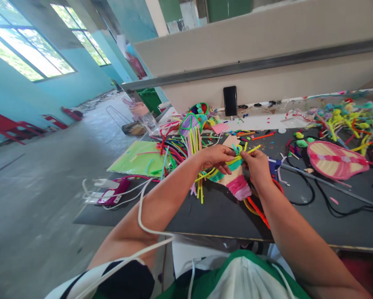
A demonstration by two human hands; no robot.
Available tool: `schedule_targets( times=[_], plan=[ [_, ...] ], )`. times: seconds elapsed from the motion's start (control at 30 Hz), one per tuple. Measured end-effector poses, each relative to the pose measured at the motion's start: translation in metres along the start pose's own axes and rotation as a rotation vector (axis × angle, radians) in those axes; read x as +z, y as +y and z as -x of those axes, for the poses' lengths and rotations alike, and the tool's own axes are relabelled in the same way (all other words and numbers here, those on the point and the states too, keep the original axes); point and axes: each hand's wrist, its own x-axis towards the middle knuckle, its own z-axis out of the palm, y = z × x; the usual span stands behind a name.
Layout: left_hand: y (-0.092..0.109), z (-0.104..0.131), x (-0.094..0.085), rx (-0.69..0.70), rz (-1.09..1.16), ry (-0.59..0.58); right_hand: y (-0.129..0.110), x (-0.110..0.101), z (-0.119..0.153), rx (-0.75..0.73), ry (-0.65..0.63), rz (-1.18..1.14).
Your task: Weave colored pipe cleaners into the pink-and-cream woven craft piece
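Observation:
A flat craft piece wrapped in teal, cream and pink pipe cleaners lies tilted over the dark table. Yellow pipe cleaners cross its upper end. My left hand is at the upper left of the piece, thumb and index finger pinching the yellow strands. From the right, my right hand pinches a yellow pipe cleaner near the top edge, close to my left fingertips. Red-orange strands stick out from the lower end of the piece.
A blue glue gun lies right of my right hand. Further right is a pink and cream oval piece. A phone leans at the back. Left are a green sheet, a purple power strip and a white cable.

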Motion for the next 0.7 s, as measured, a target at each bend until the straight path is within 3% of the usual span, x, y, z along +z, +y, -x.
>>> schedule_targets(
  times=[0.13, 0.23, 0.43, 0.7],
  plan=[
    [-0.005, -0.009, 0.017, 0.079, 0.038, 0.147, 0.000, 0.000, -0.001, -0.007, 0.011, -0.018],
    [-0.006, -0.013, 0.021, 0.078, 0.055, 0.197, -0.003, 0.000, 0.001, -0.004, 0.013, -0.035],
    [-0.009, -0.009, 0.008, 0.030, 0.029, 0.187, -0.007, 0.000, 0.002, 0.004, 0.008, -0.044],
    [-0.017, -0.011, -0.001, 0.074, 0.007, 0.164, -0.002, 0.000, 0.001, 0.000, 0.006, -0.008]
  ],
)
